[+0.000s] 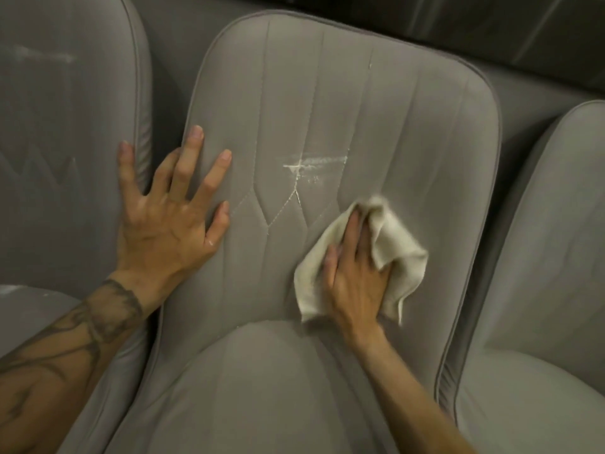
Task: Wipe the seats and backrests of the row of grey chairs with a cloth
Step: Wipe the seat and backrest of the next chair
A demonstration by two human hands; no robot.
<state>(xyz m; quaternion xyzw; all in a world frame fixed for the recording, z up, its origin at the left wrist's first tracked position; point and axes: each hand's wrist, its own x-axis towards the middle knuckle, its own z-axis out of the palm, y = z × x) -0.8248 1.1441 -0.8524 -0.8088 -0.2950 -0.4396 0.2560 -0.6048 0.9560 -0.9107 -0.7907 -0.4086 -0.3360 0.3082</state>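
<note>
Three grey chairs stand side by side, and both my hands are on the backrest [327, 103] of the middle one. My left hand [170, 221] lies flat near its left edge, fingers straight and spread wide, palm pressed to the padding and holding nothing; the little finger reaches across the gap onto the piped rim of the left chair [65, 126]. The tattooed forearm [65, 348] behind it comes in from the near left.

My right hand [353, 273] reaches up from the near right, wrist straight, and presses the cloth [404, 257] against the lower right part of the same backrest. I hold the cloth bunched: its folds rise over my outer fingers and fingertips, while the forefinger and thumb lie along its top.

That cloth is off-white, soft and crumpled, with loose corners hanging near and right of my hand. The upholstery is smooth, matte grey, with stitched vertical channels meeting in zigzag seams. A chalky white smear [311, 163] crosses the seams just far and left of the cloth. The seat [262, 388] bulges rounded below, and the right chair [556, 224] curves in beside it.
</note>
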